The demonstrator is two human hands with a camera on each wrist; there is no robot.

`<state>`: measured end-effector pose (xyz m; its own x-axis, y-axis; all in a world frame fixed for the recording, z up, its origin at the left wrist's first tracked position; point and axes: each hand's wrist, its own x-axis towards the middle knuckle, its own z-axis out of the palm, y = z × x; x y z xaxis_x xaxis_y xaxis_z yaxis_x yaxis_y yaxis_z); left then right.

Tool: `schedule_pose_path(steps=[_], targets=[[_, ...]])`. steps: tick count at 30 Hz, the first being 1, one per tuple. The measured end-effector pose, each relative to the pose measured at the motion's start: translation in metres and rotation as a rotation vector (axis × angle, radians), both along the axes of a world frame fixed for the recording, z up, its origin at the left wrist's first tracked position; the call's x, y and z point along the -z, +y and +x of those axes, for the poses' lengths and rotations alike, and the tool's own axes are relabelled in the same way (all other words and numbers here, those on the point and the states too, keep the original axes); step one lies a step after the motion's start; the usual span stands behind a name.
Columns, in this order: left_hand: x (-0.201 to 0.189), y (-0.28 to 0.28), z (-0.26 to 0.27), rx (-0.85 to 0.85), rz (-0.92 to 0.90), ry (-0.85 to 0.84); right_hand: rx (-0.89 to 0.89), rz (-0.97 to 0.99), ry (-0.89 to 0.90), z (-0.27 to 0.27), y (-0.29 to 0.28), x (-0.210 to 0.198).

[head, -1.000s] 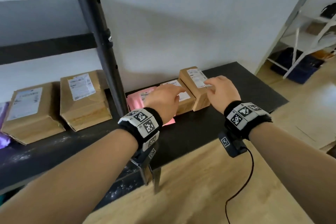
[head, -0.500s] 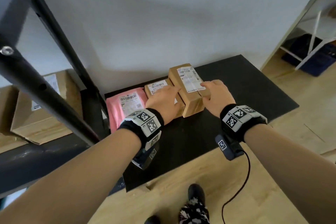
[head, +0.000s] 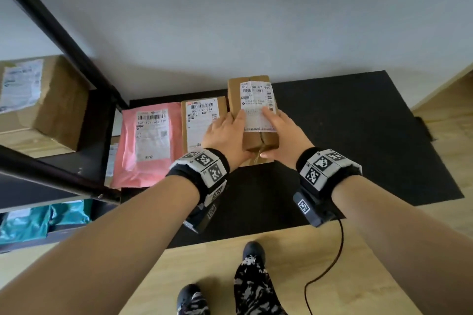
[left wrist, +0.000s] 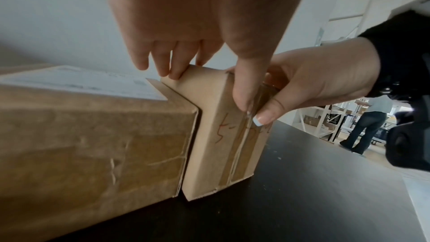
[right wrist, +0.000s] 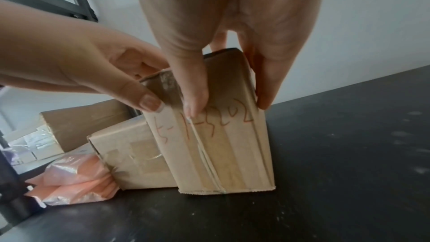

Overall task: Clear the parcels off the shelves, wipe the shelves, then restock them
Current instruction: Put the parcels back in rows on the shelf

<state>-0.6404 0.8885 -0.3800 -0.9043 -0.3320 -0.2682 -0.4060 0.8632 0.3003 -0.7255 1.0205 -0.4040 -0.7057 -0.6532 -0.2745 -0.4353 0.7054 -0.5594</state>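
Observation:
A narrow brown cardboard parcel with a white label and red writing on its near end stands on the black shelf. Both hands hold it at its near end: my left hand has fingers down the left side and thumb on the front face, my right hand has thumb on the front and fingers down the right side. A flatter brown box lies against its left side. A pink mailer bag lies left of that.
A black shelf post and rail cross the left. Beyond them sit a large brown box and teal bags on a lower level. The shelf's right half is bare. Another person stands far off by white racks.
My head has tipped down and closer. My left hand moved from the flatter box onto the narrow parcel's left side, and both hands now clasp its near end.

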Motion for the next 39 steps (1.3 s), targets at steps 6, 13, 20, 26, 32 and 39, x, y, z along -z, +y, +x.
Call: schedule_pose_path(steps=[6, 13, 20, 26, 32, 39], targets=[[-0.015, 0.007, 0.003, -0.030, 0.067, 0.080, -0.029, -0.099, 0.093, 0.000, 0.009, -0.013], [-0.059, 0.015, 0.031, 0.015, 0.111, 0.276, -0.001, -0.197, 0.317, 0.030, 0.016, -0.069], [-0.099, 0.008, 0.114, 0.050, 0.061, 0.457, 0.001, -0.231, 0.451, 0.119, 0.013, -0.123], [-0.130, -0.007, 0.218, 0.054, 0.032, 0.565, -0.030, -0.303, 0.487, 0.219, 0.000, -0.153], [-0.167, -0.026, 0.303, 0.026, -0.066, 0.619, -0.099, -0.329, 0.514, 0.294, -0.022, -0.189], [-0.224, -0.050, 0.364, -0.031, -0.085, 0.691, -0.230, -0.316, 0.612, 0.335, -0.053, -0.248]])
